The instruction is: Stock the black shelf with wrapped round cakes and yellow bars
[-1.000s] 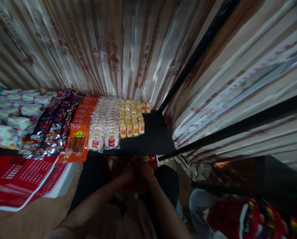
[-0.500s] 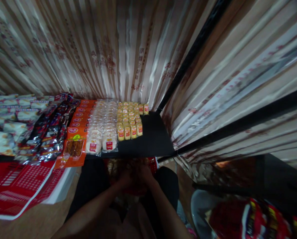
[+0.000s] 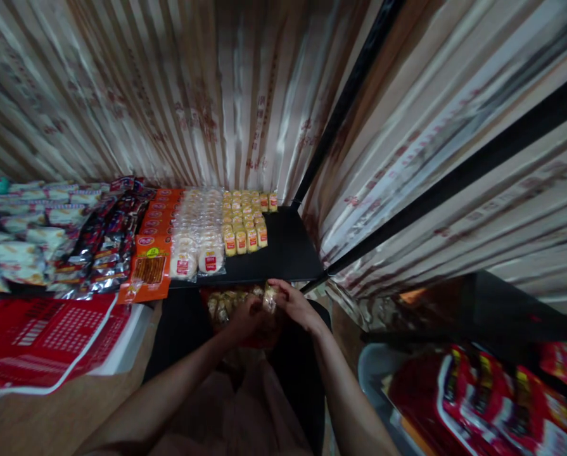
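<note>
My right hand (image 3: pixel 293 305) grips a small wrapped yellow snack cake (image 3: pixel 269 299) between thumb and fingers, just below the shelf's front edge. Close beside it, my left hand (image 3: pixel 245 318) has its fingers curled in; what they hold, if anything, is hidden. Under both hands a red bag (image 3: pixel 259 342) lies on my lap, with several wrapped pieces (image 3: pixel 222 306) in its opening. Above, yellow snack cakes (image 3: pixel 246 239) stand in rows on the black shelf (image 3: pixel 287 244).
Left of the cakes lie round white packets (image 3: pixel 210 258), orange packets (image 3: pixel 151 269), dark packets (image 3: pixel 107 247) and white packets (image 3: pixel 19 259). A red printed bag (image 3: pixel 59 342) is at lower left. Black frame bars (image 3: pixel 344 114) stand before the curtain (image 3: pixel 188 95). A grey tub (image 3: pixel 375 364) holds red packages.
My right hand has risen from the bag and now shows a wrapped snack cake in its fingers. My left hand has shifted up slightly. The view has moved a little.
</note>
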A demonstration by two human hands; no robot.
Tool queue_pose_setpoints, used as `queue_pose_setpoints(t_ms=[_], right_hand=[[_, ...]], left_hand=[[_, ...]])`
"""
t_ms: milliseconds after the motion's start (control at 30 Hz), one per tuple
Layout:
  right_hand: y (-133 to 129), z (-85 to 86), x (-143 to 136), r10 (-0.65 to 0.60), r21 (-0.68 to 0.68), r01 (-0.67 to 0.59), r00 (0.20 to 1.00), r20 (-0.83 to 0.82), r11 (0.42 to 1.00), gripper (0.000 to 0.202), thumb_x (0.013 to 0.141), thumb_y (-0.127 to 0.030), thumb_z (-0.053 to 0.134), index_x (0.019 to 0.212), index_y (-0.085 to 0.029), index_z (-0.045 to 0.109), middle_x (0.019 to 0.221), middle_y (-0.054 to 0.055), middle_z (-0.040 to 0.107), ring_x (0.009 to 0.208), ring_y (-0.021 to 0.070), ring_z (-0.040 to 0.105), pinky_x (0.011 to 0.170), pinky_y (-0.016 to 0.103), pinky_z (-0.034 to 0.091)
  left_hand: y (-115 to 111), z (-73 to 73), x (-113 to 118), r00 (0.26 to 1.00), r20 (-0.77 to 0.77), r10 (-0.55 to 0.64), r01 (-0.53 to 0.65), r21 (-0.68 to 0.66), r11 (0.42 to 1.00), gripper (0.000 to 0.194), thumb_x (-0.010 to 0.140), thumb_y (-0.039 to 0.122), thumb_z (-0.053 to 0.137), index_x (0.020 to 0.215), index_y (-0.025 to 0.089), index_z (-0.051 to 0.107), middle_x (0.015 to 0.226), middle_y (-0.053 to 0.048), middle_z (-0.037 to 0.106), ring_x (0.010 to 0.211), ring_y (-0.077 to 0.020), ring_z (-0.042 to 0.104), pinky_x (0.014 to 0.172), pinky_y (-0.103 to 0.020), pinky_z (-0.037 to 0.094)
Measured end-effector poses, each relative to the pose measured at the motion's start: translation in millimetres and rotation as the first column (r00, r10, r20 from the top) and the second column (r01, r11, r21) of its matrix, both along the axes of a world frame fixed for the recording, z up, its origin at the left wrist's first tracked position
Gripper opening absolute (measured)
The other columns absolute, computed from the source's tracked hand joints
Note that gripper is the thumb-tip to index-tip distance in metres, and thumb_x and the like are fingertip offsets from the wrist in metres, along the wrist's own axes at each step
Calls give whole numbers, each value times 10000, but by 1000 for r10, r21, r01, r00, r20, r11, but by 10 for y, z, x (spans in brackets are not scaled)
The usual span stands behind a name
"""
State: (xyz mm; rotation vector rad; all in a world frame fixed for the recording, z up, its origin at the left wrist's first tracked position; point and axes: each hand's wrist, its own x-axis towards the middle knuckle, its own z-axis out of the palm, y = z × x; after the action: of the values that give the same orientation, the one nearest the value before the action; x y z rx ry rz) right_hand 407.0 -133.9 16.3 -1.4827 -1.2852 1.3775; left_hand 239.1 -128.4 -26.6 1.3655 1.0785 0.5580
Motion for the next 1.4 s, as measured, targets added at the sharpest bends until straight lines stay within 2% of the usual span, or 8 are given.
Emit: queue_pose_setpoints(t_ms=[167,400,467,567,667,767,1033,1400], right_hand=[[103,58,-43,-128,46,131,989,-69,990,455,657,-298,598,1096,-183,566,862,-4,613,695,98,570,653,230,462],[266,105,27,-256,154,243,964,66,958,441,694,-338,612,1105,-185,575,856,0,585,601,82,558,565,215,472],[293,134,44,-276,185,257,958,80,948,460,701,-358,617,1124,-186,564,873,10,594,627,90,574,588,220,487],[312,124,52,-338,169,334,941,-3,927,521,718,-398,601,1186,-189,507,903,23,602,668,104,598,608,231,507],[316,42,51,-406,112,414,909,-90,903,531,714,-411,595,1182,-184,490,930,37,606,699,118,617,619,245,528],[326,-59,50,-394,70,402,912,-112,913,481,697,-383,606,1123,-177,521,903,43,626,724,140,635,626,262,543],[421,-169,115,-319,193,328,945,-77,925,430,771,-359,546,1166,-192,510,948,71,685,834,177,664,763,337,551],[672,-37,329,-355,189,372,927,-118,909,556,734,-359,577,1253,-204,451,977,77,689,840,195,673,753,345,553]], left_hand=[[-17,293,18,992,-100,80,-60,182,981,300,801,293,472,1069,173,532,977,-51,652,882,-174,598,821,-296,449],[64,574,220,966,-219,138,-69,295,953,375,745,317,568,1107,234,513,1125,-41,601,1028,-200,553,910,-310,405],[135,591,292,976,-157,151,-115,222,968,319,752,278,546,1068,234,529,1040,-32,629,955,-179,581,851,-289,436],[247,580,387,970,93,225,-219,-80,973,314,757,287,533,1057,194,519,949,-44,640,811,-151,619,684,-247,474],[337,564,451,887,306,345,-216,-386,897,319,740,312,548,1015,153,526,917,-64,641,715,-134,640,597,-218,470],[392,556,496,840,373,393,-179,-495,850,278,714,276,546,957,140,547,842,-52,648,649,-120,638,571,-208,471],[533,501,642,831,401,386,-188,-449,873,299,708,310,541,956,144,546,922,-68,654,735,-151,642,604,-245,514],[857,652,935,918,304,256,-157,-315,936,311,781,258,461,1072,174,531,1004,-61,654,832,-138,628,641,-209,469]])
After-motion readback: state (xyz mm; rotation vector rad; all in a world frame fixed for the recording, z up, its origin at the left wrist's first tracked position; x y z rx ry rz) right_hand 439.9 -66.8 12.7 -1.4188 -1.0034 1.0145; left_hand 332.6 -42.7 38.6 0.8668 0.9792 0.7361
